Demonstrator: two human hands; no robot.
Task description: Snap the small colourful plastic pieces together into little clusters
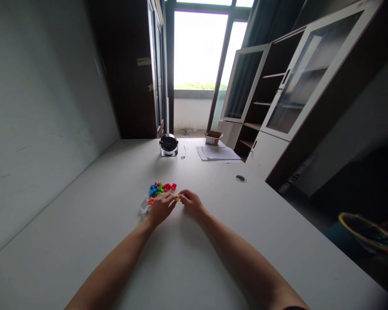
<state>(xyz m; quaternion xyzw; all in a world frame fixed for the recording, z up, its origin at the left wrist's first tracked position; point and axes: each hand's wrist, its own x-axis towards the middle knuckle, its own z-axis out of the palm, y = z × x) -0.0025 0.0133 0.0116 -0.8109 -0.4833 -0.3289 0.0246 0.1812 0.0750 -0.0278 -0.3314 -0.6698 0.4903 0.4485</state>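
My left hand and my right hand meet over the white desk, their fingertips pinching a small yellow plastic brick between them. Most of that brick is hidden by my fingers. Just beyond my left hand lies a loose heap of red, blue and green plastic bricks, with an orange brick at its near side. A crumpled white plastic wrapper touches the heel of my left hand.
Farther along the desk stand a small black-and-silver fan, a stack of papers and an open cardboard box. A cable grommet is set in the desktop. Glass-fronted cabinets line the right side, above a dark wastebasket.
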